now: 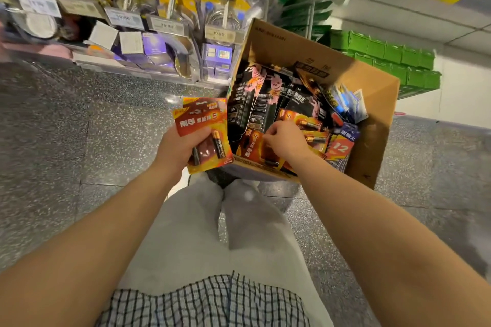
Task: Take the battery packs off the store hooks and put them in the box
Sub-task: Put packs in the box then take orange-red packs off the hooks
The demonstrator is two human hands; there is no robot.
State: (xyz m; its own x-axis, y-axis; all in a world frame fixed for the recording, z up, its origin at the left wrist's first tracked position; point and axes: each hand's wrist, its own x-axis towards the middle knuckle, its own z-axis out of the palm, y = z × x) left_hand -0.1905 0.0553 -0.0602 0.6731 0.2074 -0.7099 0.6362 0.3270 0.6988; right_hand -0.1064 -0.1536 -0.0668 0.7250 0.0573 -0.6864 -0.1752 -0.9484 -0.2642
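Two bare arms reach over pale trousers. The left hand (177, 146) grips a stack of red packs (204, 127) beside the box (372, 103), likely as a reserve, while the right hand (285, 138) pinches one pack (252, 148) inside, seemingly setting it down.

Head-worn view, steeply downward, close.

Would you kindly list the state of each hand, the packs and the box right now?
left hand: grips a stack of red packs, outside the box
right hand: inside the box, fingers curled on a red pack
box: open, tilted, well filled with packs
black packs: lying in the box
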